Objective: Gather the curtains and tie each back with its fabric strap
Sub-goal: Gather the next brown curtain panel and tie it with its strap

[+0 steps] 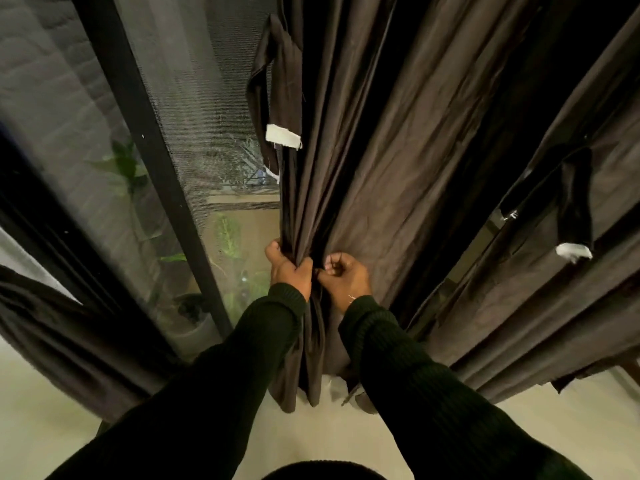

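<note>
1. Sleeves (214,393): 2 dark ribbed knit sleeves, entering from 6 o'clock and converging toward frame centre.
2. Floor (346,434): pale, smooth; curtain hems rest on it at 6 o'clock.
3. Left hand (289,268): just below centre, fingers curled tight round the bunched left edge of the middle curtain, thumb side uppermost.
4. Right hand (346,275): just beside the left hand, toward 3 o'clock; fingers curled, pinching a fold of the same curtain. The 2 hands nearly touch.
5. Middle curtain (363,133): dark brown fabric, hanging from 12 o'clock to the floor, pleats drawn together at the hands and flaring out above them.
6. Fabric strap (277,84): dark brown, white patch at its lower end, hanging loose against the middle curtain's left edge at 11 o'clock, well above the hands; not tied.
7. Right curtain (554,306): same brown fabric, at 3 to 4 o'clock, hanging apart from the middle one.
8. Second strap (575,202): dark, white-tipped, dangling loose on the right curtain at 3 o'clock.
9. Left curtain (69,341): brown fabric at 8 o'clock, slanting across the lower corner.
10. Door frame (152,161): black bar running from 11 to 7 o'clock, with a mesh screen (194,98) beside it.
11. Plants (128,164): green leaves seen through the glass at 9 o'clock, outside, blurred.
</note>
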